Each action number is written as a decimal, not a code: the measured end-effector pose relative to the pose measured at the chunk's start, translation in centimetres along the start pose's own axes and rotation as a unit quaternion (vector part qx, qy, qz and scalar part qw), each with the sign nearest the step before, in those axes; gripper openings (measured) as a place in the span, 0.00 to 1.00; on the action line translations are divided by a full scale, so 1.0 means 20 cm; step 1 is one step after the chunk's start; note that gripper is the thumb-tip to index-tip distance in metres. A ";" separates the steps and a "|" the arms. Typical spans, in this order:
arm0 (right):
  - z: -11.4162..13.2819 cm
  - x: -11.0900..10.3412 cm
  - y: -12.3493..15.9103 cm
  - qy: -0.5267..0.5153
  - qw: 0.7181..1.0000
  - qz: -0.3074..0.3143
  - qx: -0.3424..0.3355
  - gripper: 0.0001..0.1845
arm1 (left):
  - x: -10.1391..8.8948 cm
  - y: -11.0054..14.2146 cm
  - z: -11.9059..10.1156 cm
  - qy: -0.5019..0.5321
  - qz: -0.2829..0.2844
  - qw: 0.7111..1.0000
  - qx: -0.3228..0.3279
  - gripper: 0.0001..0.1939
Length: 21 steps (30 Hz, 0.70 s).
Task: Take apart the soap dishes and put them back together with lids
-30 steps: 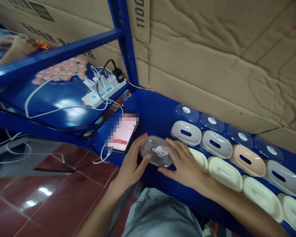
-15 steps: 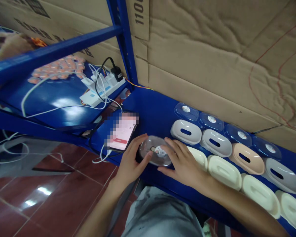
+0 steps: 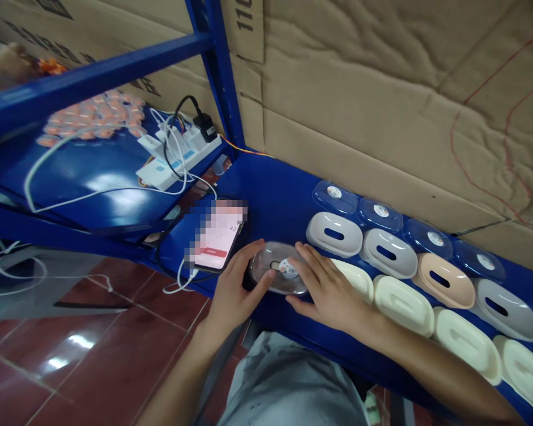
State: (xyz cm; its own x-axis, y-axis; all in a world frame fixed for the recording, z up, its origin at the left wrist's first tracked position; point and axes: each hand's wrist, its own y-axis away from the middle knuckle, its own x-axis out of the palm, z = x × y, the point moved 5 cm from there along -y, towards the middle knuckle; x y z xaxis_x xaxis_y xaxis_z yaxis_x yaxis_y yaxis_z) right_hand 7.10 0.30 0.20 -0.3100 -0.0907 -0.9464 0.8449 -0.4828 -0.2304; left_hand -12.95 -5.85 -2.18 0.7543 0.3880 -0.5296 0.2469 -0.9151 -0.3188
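Note:
An oval soap box (image 3: 288, 284) with a clear lid and a round printed sticker lies at the front edge of the blue shelf. My left hand (image 3: 233, 293) curves round its left end, thumb resting on the lid. From the other side my right hand (image 3: 331, 290) grips the right end, its fingers over the lid beside the sticker. Just right of that hand are cream soap-dish bases (image 3: 403, 303) in a row. Behind them run slotted inner trays, several grey (image 3: 333, 251) and one peach (image 3: 446, 296). Clear lids (image 3: 335, 204) line the back.
A phone (image 3: 215, 236) with a white cable lies left of my hands. Past it, a power strip (image 3: 177, 165) with plugs and cords sits near the blue upright (image 3: 222, 77). Small wrapped orange items (image 3: 93, 118) cover part of the left shelf, near another person's hand (image 3: 9, 68). Cardboard (image 3: 359, 106) walls the back.
Both hands keep hold of the soap box with almost no movement. The view has shifted slightly, and the other person's hand at far left has moved toward the edge.

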 end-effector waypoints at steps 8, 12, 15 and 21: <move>-0.01 0.01 -0.01 0.009 1.000 -0.011 -0.001 0.35 | 0.02 -0.01 0.00 0.015 0.006 0.999 -0.029 0.22; 0.00 -0.01 -0.01 0.019 1.000 0.005 0.003 0.36 | 0.01 -0.01 -0.01 0.032 0.014 0.999 -0.036 0.22; 0.03 -0.02 0.03 0.020 0.999 0.020 0.017 0.35 | 0.02 0.01 -0.03 0.039 0.036 0.998 -0.043 0.21; 0.06 -0.02 0.14 -0.016 0.999 -0.024 0.046 0.36 | 0.02 0.03 -0.03 0.057 0.119 0.991 0.007 0.26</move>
State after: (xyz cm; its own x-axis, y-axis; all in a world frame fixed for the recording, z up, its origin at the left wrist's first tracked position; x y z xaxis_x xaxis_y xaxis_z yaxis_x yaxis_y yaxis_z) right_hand 9.05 -2.06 0.27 -0.3642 -0.0918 -0.9268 0.7850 -0.5657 -0.2525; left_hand -12.17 -6.33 -2.03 0.8548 0.1463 -0.4980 0.0469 -0.9773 -0.2065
